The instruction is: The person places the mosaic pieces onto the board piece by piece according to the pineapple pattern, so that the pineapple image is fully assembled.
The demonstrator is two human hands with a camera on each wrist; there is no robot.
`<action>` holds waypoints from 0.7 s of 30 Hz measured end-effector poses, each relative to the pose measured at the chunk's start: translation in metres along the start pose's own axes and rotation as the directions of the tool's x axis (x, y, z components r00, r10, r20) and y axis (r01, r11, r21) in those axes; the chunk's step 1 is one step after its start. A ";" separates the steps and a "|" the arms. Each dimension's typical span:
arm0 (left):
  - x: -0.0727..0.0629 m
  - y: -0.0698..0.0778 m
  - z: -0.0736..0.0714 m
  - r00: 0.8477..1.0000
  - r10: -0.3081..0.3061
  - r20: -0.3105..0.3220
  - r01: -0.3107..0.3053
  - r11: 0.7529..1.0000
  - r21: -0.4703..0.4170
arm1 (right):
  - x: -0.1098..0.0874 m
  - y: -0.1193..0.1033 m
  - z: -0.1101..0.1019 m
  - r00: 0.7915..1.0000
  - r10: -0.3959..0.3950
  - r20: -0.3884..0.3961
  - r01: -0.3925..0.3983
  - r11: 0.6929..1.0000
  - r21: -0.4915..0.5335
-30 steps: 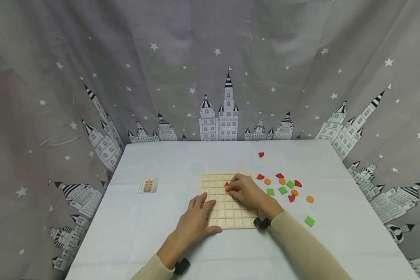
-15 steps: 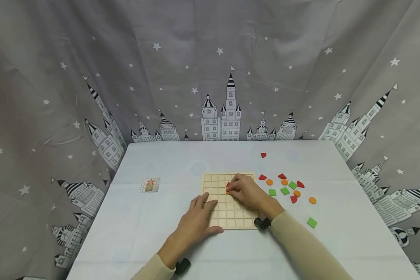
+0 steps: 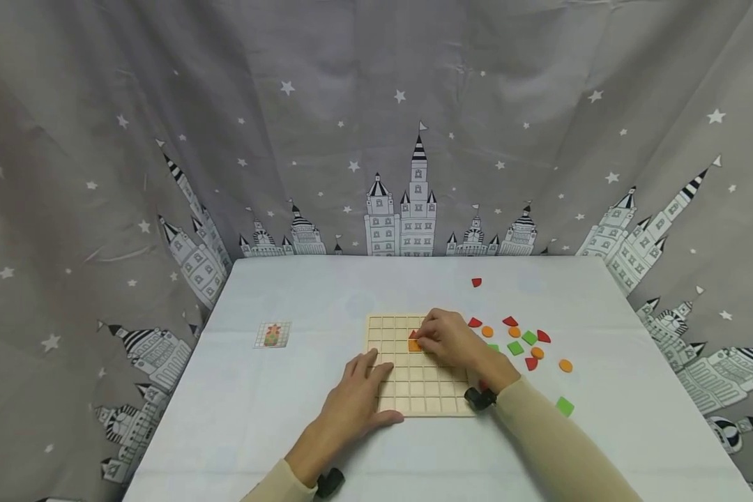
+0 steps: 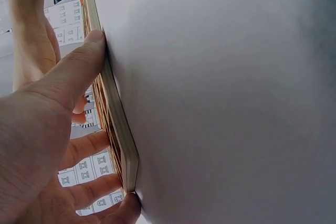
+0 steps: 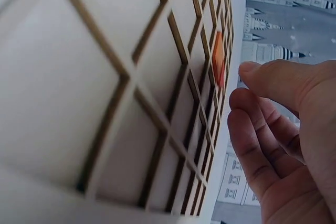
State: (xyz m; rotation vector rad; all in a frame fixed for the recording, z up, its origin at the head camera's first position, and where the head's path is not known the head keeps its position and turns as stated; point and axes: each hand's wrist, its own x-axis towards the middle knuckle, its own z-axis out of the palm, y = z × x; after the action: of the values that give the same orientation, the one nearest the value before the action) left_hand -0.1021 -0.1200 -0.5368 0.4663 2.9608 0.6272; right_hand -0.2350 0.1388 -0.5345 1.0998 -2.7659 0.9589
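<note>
A pale wooden grid board (image 3: 423, 404) lies on the white table in the head view. My left hand (image 3: 354, 397) rests at its left side, fingers spread onto it; in the left wrist view the thumb (image 4: 79, 64) presses against the board's edge. Over the upper middle of the grid is my right hand (image 3: 448, 339), fingertips right at an orange piece (image 3: 415, 345) sitting in the cells. A red piece (image 3: 413, 334) shows just behind that one. The right wrist view has thumb and fingers (image 5: 249, 135) bent close together above the board, with nothing visible between them.
Several red quarter-shaped pieces (image 3: 543, 336), orange discs (image 3: 565, 365) and green squares (image 3: 565, 406) lie scattered right of the board. A patterned grid card (image 3: 272, 335) lies to the left. Behind the table hangs a grey castle-print curtain (image 3: 326, 111).
My right fingertips have drawn slightly back, and more of the orange piece shows in the grid. My left hand stays at the board. The head view has shifted slightly.
</note>
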 end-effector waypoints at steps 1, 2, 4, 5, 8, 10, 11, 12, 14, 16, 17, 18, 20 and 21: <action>0.000 0.001 0.000 1.000 0.003 -0.004 -0.003 1.000 0.000 | -0.001 0.001 -0.002 1.000 0.010 -0.008 -0.010 1.000 -0.002; -0.001 0.001 0.000 1.000 0.005 -0.007 -0.005 1.000 0.000 | -0.002 0.003 -0.004 1.000 0.019 -0.017 -0.019 1.000 -0.007; -0.001 0.002 0.001 1.000 0.012 -0.013 -0.012 1.000 -0.001 | -0.005 0.006 -0.008 0.999 0.046 -0.028 -0.047 0.999 -0.017; -0.001 0.003 0.001 1.000 0.016 -0.014 -0.016 1.000 -0.004 | -0.007 0.008 -0.010 0.998 0.055 -0.030 -0.056 0.998 -0.022; -0.001 0.004 0.002 1.000 0.023 -0.015 -0.023 1.000 -0.008 | -0.012 0.013 -0.015 0.996 0.086 -0.029 -0.087 0.996 -0.032; -0.002 0.004 0.001 0.999 0.028 -0.018 -0.028 1.000 -0.012 | -0.015 0.017 -0.018 0.994 0.100 -0.035 -0.101 0.994 -0.036; -0.001 0.003 0.001 0.999 0.031 -0.021 -0.032 0.999 -0.013 | -0.016 0.019 -0.019 0.993 0.111 -0.039 -0.112 0.993 -0.037; -0.001 0.003 0.001 0.999 0.033 -0.025 -0.033 0.999 -0.012 | -0.017 0.021 -0.021 0.992 0.122 -0.044 -0.124 0.992 -0.035; -0.001 0.002 0.000 0.999 0.036 -0.032 -0.036 0.999 -0.011 | -0.019 0.024 -0.023 0.988 0.147 -0.054 -0.149 0.988 -0.035; -0.001 0.001 0.000 0.999 0.034 -0.033 -0.035 0.999 -0.011 | -0.021 0.027 -0.026 0.984 0.165 -0.067 -0.168 0.985 -0.038; -0.001 0.000 0.000 0.999 0.031 -0.031 -0.032 0.999 -0.014 | -0.022 0.028 -0.028 0.982 0.175 -0.073 -0.178 0.983 -0.039; -0.001 -0.001 0.000 0.999 0.028 -0.027 -0.028 0.999 -0.015 | -0.023 0.030 -0.029 0.981 0.175 -0.082 -0.178 0.983 -0.039; -0.001 -0.001 0.000 0.999 0.024 -0.026 -0.024 1.000 -0.018 | -0.025 0.033 -0.032 0.979 0.173 -0.105 -0.178 0.983 -0.043; -0.001 -0.001 0.000 0.999 0.021 -0.025 -0.022 0.999 -0.023 | -0.026 0.034 -0.034 0.978 0.170 -0.118 -0.177 0.983 -0.051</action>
State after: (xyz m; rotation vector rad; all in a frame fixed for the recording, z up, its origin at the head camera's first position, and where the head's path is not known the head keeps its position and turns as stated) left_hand -0.1015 -0.1213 -0.5369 0.4930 2.9720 0.6735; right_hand -0.2432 0.1928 -0.5316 0.7800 -2.8133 0.9130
